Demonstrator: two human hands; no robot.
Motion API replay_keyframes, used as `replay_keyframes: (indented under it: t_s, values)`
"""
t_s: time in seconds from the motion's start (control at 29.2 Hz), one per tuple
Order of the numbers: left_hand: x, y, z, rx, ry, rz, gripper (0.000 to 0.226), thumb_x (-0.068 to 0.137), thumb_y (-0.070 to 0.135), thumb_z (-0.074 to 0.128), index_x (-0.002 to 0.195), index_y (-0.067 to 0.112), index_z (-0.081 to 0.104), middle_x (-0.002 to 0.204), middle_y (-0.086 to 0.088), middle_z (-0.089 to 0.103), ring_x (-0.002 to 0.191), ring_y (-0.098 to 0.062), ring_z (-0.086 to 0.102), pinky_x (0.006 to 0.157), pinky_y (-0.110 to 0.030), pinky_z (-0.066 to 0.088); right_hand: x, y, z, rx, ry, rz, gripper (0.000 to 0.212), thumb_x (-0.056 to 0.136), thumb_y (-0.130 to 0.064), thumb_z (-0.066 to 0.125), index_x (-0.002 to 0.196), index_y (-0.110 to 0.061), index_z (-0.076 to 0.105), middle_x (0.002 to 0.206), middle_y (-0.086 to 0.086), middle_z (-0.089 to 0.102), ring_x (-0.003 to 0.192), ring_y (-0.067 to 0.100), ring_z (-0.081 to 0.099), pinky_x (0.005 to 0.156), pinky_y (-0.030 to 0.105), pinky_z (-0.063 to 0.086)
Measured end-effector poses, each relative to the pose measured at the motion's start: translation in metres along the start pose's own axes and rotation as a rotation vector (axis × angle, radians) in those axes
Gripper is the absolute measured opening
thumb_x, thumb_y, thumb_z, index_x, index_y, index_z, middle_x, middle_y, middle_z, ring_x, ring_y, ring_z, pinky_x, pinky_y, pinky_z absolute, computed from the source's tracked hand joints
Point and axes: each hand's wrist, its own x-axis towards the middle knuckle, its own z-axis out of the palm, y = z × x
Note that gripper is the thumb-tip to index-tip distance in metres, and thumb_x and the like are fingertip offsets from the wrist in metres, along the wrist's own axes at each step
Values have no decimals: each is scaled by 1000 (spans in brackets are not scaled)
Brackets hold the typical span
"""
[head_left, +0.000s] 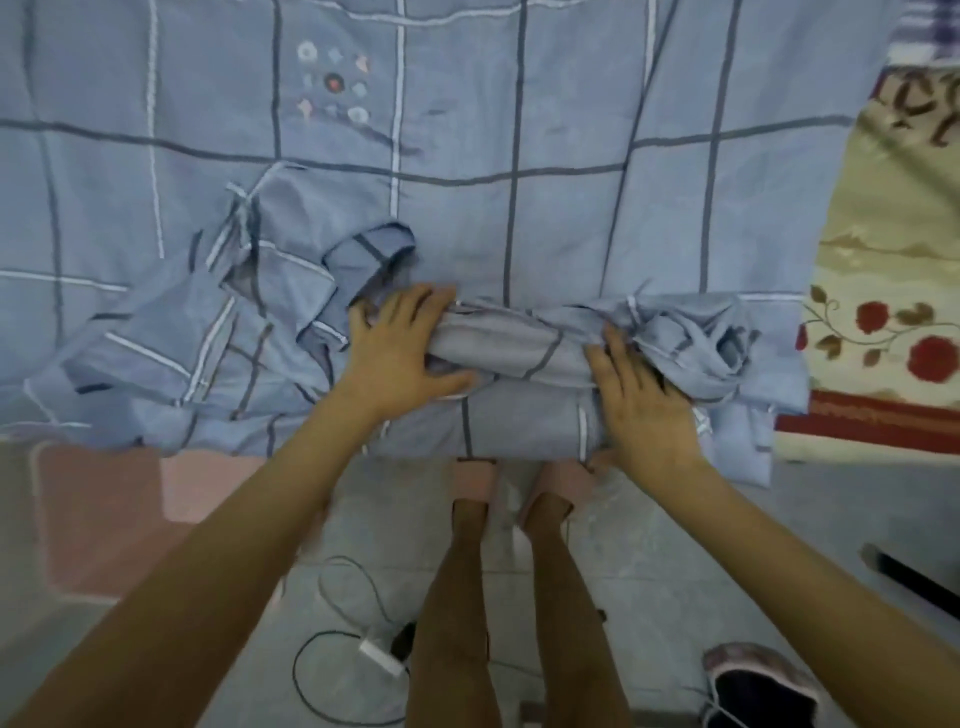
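Roll half formed: left hand and right hand, both flat with fingers spread, pressing checked cloth at bed near edge; cloth ends lying loose, unrolled.

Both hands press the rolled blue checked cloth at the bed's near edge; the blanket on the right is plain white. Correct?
No: the head view shows the blanket cream with red roses. Left hand and right hand do press the rolled cloth.

Floral blanket at right; white charger, dark cable and shoe on floor.
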Motion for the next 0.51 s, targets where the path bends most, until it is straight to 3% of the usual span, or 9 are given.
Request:
replay_keyframes:
  t_s: [0.07,0.14,0.17,0.24,0.31,0.38,0.41,0.48,0.51]
  values:
    - [-31,-9,1,225,-103,71,113,41,69,72,134,9,49,116,-13,61,105,-26,51,83,-37,28,-1,-4,-4,-86,21,36,92,55,-19,79,137,-8,38,111,15,65,97,28,65,89,36,44]
    - [-46,-17,7,329,-183,30,112,18,49,88,116,5,57,100,-16,66,88,-31,63,76,-36,43,9,-8,-14,-127,45,68,58,67,-7,60,125,-6,55,78,11,65,76,26,64,80,34,37]
    - [-51,-19,5,352,-191,7,102,16,41,91,106,5,59,96,-17,66,81,-33,65,70,-38,48,14,-9,-23,-122,23,88,43,65,-3,57,107,-8,66,64,8,62,65,25,62,77,35,40]
    - [-57,-18,-6,347,-161,-25,76,24,31,90,90,4,64,96,-17,66,74,-34,65,61,-38,48,10,-9,-42,-103,-73,45,18,53,0,69,67,-11,68,46,6,52,52,24,56,74,31,48]
    - [-56,-16,-15,383,-166,-24,47,40,19,86,82,5,70,92,-13,67,69,-31,64,65,-39,48,-3,-6,-52,-86,-125,-44,23,42,1,79,58,-7,65,54,13,55,60,29,59,87,42,47]
    - [-67,-6,-41,430,-242,-5,27,56,9,79,81,6,71,81,-12,67,71,-30,63,71,-37,48,-21,-10,-71,-67,-190,-116,33,42,-5,80,74,-2,71,75,18,64,81,38,64,105,61,29]
    - [-77,-2,-56,399,-296,2,25,64,8,74,89,4,69,81,-13,67,74,-29,64,72,-36,47,-34,-11,-80,-47,-243,-164,40,44,-7,80,83,0,72,75,19,66,82,40,65,104,65,25]
    - [-99,11,-74,319,-510,-30,36,85,14,57,120,7,55,103,-14,66,93,-29,63,79,-35,46,-57,-11,-99,11,-420,-143,47,42,-14,84,84,1,69,57,16,63,60,34,65,87,50,50]
    - [-113,16,-84,295,-619,-44,40,90,18,51,130,10,46,112,-13,64,101,-28,61,82,-35,45,-66,-12,-112,53,-452,-87,51,33,-17,87,78,-2,68,48,12,59,46,28,61,65,36,55]
